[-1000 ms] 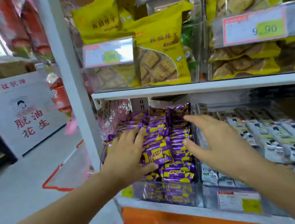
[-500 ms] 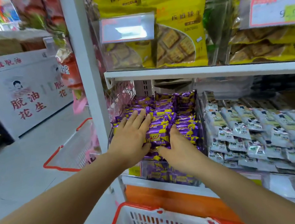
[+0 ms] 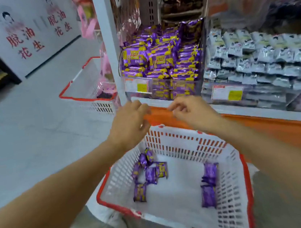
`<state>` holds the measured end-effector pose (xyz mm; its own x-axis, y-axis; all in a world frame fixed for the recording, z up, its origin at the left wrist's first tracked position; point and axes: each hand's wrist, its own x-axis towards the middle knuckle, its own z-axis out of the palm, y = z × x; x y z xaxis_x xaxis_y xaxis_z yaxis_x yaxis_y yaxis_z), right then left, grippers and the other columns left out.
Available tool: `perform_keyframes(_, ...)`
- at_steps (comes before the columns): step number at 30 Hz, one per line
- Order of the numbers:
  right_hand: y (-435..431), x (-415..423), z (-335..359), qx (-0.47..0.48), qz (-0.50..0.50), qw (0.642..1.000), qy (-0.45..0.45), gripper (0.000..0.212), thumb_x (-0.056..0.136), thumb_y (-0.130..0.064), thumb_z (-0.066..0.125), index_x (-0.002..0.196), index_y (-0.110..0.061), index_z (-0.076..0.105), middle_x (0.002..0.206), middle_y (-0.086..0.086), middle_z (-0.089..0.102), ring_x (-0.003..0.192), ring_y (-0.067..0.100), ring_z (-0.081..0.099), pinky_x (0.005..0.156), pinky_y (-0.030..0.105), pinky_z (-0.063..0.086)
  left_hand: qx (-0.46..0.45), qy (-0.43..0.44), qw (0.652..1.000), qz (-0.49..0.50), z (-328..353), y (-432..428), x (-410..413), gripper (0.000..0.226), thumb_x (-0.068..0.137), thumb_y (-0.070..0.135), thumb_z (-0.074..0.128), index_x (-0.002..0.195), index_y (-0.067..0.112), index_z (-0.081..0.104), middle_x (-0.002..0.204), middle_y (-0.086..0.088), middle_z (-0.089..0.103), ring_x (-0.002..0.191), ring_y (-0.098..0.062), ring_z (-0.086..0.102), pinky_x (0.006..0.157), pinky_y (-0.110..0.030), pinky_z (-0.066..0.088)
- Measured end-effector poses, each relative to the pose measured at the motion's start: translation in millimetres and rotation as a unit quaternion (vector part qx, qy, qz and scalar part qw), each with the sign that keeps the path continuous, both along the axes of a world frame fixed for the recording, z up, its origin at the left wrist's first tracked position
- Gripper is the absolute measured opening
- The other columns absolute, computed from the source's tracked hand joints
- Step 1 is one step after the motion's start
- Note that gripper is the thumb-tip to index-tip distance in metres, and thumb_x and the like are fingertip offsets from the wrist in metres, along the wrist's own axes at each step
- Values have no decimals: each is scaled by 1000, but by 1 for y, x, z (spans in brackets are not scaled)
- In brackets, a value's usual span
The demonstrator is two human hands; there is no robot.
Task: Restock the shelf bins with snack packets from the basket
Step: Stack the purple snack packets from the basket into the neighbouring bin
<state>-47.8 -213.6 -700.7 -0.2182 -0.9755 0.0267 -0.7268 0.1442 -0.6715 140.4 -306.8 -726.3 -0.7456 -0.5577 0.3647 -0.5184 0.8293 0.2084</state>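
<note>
Moved: both hands have come off the purple packets in the shelf bin and dropped below it. The view has tipped down to take in the whole basket.
Left hand (image 3: 130, 124): hovers over the basket's far rim, at 11 o'clock from the basket's middle. Its fingers are loosely curled and hold nothing.
Right hand (image 3: 191, 112): just beside the left hand at its 3 o'clock, not touching it. The fingers are loosely curled with the thumb near the forefinger, and nothing shows between them.
Basket (image 3: 188, 147): white slatted walls and a red rim, at 6 o'clock in the view, below both forearms.
Loose packets (image 3: 151, 172): a cluster of purple snack packets on the basket floor toward 9 o'clock, some leaning on each other.
Two packets (image 3: 209, 173): lie end to end toward 3 o'clock on the basket floor, near the right wall and well apart from the cluster.
Shelf bin (image 3: 164, 91): clear-fronted, at 12 o'clock from the hands.
Stocked packets (image 3: 158, 58): purple and yellow, heaped above the bin's front wall.
Price tag (image 3: 138, 86): on the bin's front, toward its 8 o'clock corner.
Grey packets (image 3: 262, 58): slanting rows in the neighbouring bin, at 3 o'clock from the purple one.
Second basket (image 3: 85, 87): on the floor at 9 o'clock from the shelf bin.
Sign (image 3: 22, 34): white board with red characters, at 10 o'clock in the view.
</note>
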Motion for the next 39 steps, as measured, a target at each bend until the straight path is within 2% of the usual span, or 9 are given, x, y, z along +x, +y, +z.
perform_keyframes(3, 15, 5, -60, 149, 35, 988, 17, 21, 95, -14, 55, 111, -12, 68, 108, 7, 68, 95, 21, 63, 80, 29, 48, 158, -106, 981, 44, -61, 24, 14, 23, 83, 19, 55, 101, 15, 67, 101, -11, 62, 100, -33, 59, 81, -37, 48)
perform_keyframes(7, 31, 8, -149, 280, 16, 960, 0, 28, 96, -17, 53, 122, -12, 63, 129, 7, 61, 114, 23, 58, 92, 29, 44, 323, -225, 912, 118, -136, 44, 14, 30, 92, 20, 53, 120, 14, 61, 124, -12, 61, 115, -29, 55, 89, -31, 41)
perform_keyframes(10, 42, 3, -207, 352, -36, 935, -10, 38, 97, -23, 54, 133, -13, 51, 137, 11, 53, 121, 27, 53, 97, 33, 44, 381, -265, 873, 149, -183, 48, 10, 36, 95, 18, 51, 130, 9, 53, 134, -16, 54, 127, -32, 48, 99, -35, 37)
perform_keyframes(14, 52, -12, -266, 430, -107, 896, 20, 50, 93, -23, 57, 135, -3, 38, 136, 18, 45, 122, 31, 50, 94, 32, 45, 412, -318, 837, 166, -241, 41, 2, 39, 92, 27, 51, 125, 6, 48, 127, -19, 55, 117, -33, 51, 90, -35, 41)
perform_keyframes(21, 65, -18, -320, 402, -183, 877, 190, 76, 89, -23, 58, 148, -5, 15, 150, 26, 19, 134, 42, 29, 109, 43, 33, 297, -347, 885, 93, -291, 30, -26, 84, 90, 32, 55, 155, 18, 3, 161, -11, -2, 147, -32, 11, 115, -42, 22)
perform_keyframes(25, 60, -26, -335, 383, -181, 872, 246, 88, 87, -35, 61, 150, -2, 9, 148, 27, 24, 135, 41, 29, 109, 46, 32, 247, -387, 886, 65, -306, 25, -30, 79, 91, 32, 53, 154, 18, 7, 163, -6, 0, 148, -31, 5, 115, -43, 19)
perform_keyframes(32, 63, -30, -349, 392, -173, 859, 280, 82, 81, -46, 68, 138, 3, 34, 143, 30, 31, 129, 45, 33, 109, 50, 32, 230, -338, 909, 77, -311, 30, -31, 68, 83, 23, 57, 146, 11, 35, 154, -13, 31, 132, -34, 36, 104, -41, 32)
perform_keyframes(34, 61, -27, -353, 414, -182, 856, 252, 76, 89, -41, 62, 142, 0, 24, 150, 32, 19, 135, 46, 28, 109, 47, 31, 240, -348, 903, 71, -311, 31, -30, 69, 86, 25, 53, 149, 13, 27, 157, -11, 22, 136, -32, 29, 107, -40, 29)
perform_keyframes(39, 53, -27, -355, 421, -220, 856, 205, 67, 89, -31, 61, 139, -3, 25, 132, 25, 36, 119, 40, 41, 97, 41, 38, 275, -365, 887, 62, -309, 30, -27, 68, 92, 26, 49, 152, 17, 18, 161, -9, 7, 143, -30, 17, 113, -41, 27)
